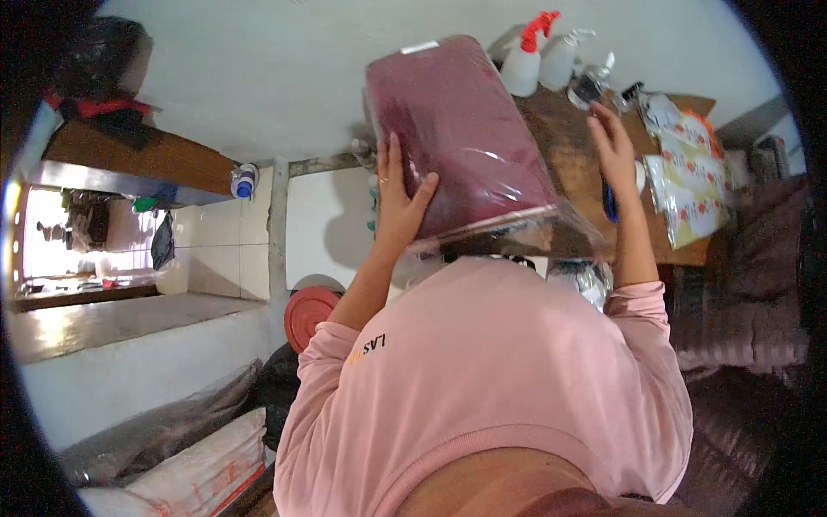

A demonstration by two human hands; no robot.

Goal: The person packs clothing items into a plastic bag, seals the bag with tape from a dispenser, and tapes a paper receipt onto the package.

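Note:
A maroon folded bundle (pixel 469 138) in clear plastic wrap is held up in front of my chest, tilted, with a small white label at its far edge. My left hand (pixel 401 196) lies against its left side and near corner, fingers spread on the plastic. My right hand (pixel 613 153) is raised to the right of the bundle, apart from it, fingers loosely apart and nothing in them. Under my right hand is a brown wooden table (pixel 560 129).
Spray bottles (pixel 521 67) stand at the table's back. Patterned packets (pixel 689 185) lie at its right. A red round lid (pixel 312 317) is at my left, below a white panel (pixel 327 228). Dark fabric (pixel 745 258) hangs at the far right.

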